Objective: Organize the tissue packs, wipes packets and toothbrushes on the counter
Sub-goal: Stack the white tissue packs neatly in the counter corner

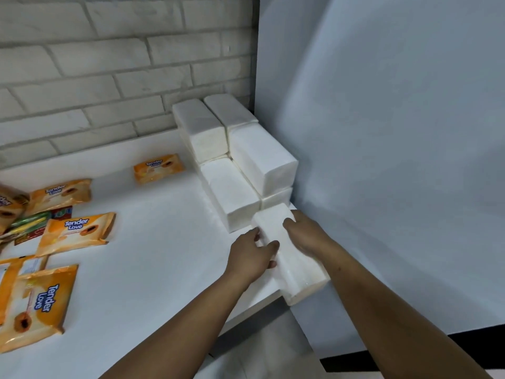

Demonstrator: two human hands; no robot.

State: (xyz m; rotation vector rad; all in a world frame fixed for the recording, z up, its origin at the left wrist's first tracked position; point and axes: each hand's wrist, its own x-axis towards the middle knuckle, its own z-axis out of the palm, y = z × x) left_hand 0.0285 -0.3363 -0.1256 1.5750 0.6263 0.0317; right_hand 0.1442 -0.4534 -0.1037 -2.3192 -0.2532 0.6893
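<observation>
Fingers (255, 231) of the left hand (250, 255) curl onto the near side of a white tissue pack (297, 274), thumb laid over its top. The right hand (306, 231) clamps the other side, its fingers (290, 222) hooked over the upper edge, so that's a firm two-handed grip! The pack sits directly in front of the tissue stack (262, 160). Its far end is right up against the lowest front pack and its near end pokes out past the edge of the counter (164, 242). Whether it rests on the surface or hangs just above it, I can't tell.

Well to the stack's left and nearer the viewer, orange wipes packets (76, 231) lie scattered, with toothbrushes (30, 222) in green-and-yellow packaging tucked among them. The stack itself is stepped, two layers tall at the back and tight in the corner against the pale side panel (382, 105). One lone wipes packet (158, 168) lies just left of it, below the brick wall (109, 64).

My read is that tissue stacking is the step in hand, and wipes and toothbrushes aren't sorted yet. The next move calls for lifting this pack and squaring it onto the stack's low front step, flush with its neighbours.
</observation>
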